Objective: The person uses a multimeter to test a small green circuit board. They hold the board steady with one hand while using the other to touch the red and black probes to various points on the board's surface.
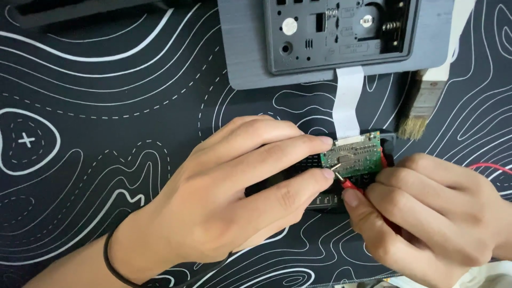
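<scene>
Probing step underway: left hand point(234, 186) pinches small green circuit board point(352, 156) w/ white ribbon cable point(346, 101); right hand point(426, 213) grips red test probe point(349, 184), tip on board. Next move likely needs steady tip placement on adjacent contact.

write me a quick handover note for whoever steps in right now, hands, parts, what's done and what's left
Left hand: fingers pinch the small green circuit board, holding it up over a black part.
Right hand: holds a red probe, its metal tip on the board's lower left edge; a red wire trails off right.
White ribbon cable joins the board to the grey case, which lies back side up on the patterned mat. Brush lies to the right.
Done: board is out.
Left: probing, refitting.
</scene>
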